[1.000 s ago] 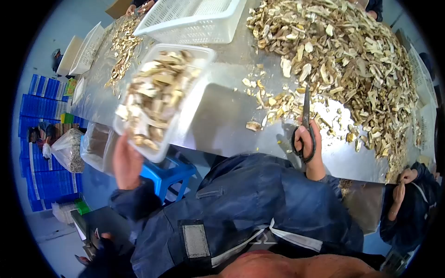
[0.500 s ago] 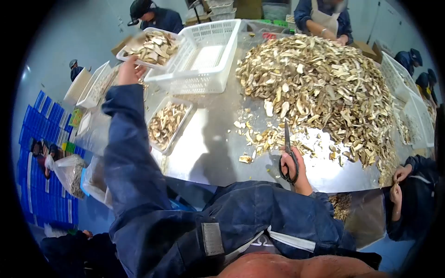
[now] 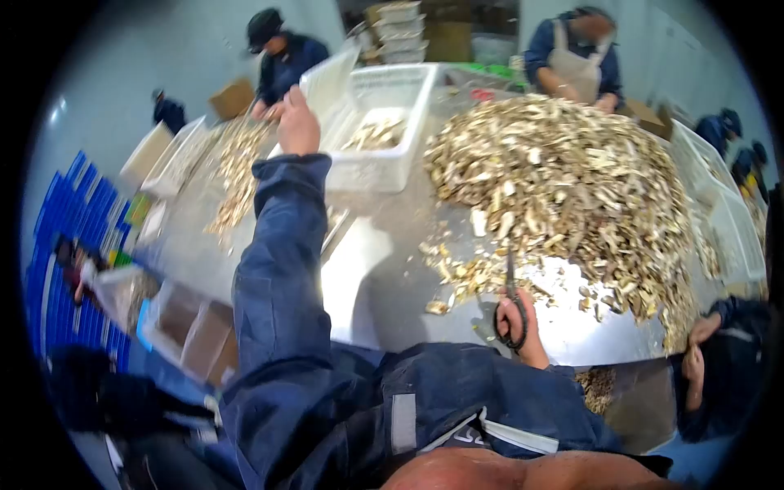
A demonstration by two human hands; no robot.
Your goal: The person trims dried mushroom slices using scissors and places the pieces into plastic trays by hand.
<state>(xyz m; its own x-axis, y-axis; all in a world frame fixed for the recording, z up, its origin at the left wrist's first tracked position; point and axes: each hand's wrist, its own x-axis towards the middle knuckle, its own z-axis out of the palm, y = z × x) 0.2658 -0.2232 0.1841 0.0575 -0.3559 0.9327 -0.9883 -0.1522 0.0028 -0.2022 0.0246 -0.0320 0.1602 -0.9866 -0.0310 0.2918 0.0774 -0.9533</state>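
While the tray (image 3: 331, 78) is tilted, the basket (image 3: 363, 174) holds pale slices (image 3: 376, 133).

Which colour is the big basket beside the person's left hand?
The basket is white; it shows best in the head view.

Your bench (image 3: 400, 224): metal, smooth, glossy where light strikes. Your scissors (image 3: 511, 278): dark metal blades. Your tray (image 3: 331, 79): translucent plastic, smooth. White basket (image 3: 371, 173): perforated plastic. Slice pile (image 3: 563, 180) before you: matt, rough, dry-looking. Your sleeve (image 3: 282, 269): dark cloth, creased, faintly sheeny. Carton (image 3: 232, 100): matt cardboard.
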